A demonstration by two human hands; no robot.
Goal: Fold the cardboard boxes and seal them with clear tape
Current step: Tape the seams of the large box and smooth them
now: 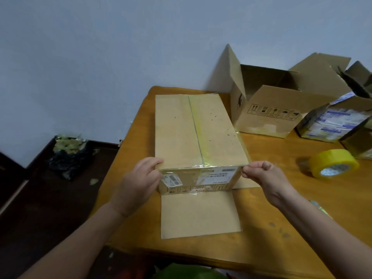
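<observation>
Holding: left hand [138, 178] curls round the near left top corner of the cardboard box [173, 127], thumb on top; right hand [261, 174] pinches the near right top corner; the hands are apart, with the box's labelled near face between them
Near flap [201, 214]: unfolded, flat on the table [261, 238], spread toward the person between the wrists
Box position: on the table, between the hands and beyond them, sealed face up
Long axis: points straight away from the hands toward the wall; the taped seam [196, 129] runs along it
Step, as I judge it: this side is sealed, so the box is probably about to be turned over to bring the open flaps up
Doing it well: lift both corners evenly, let the spread flaps swing free, and avoid crushing the corners or dragging the tape end off the near face
Tape roll [330, 164]: right of the right hand, well apart
Open box [267, 115]: beyond the right hand, flaps raised
</observation>
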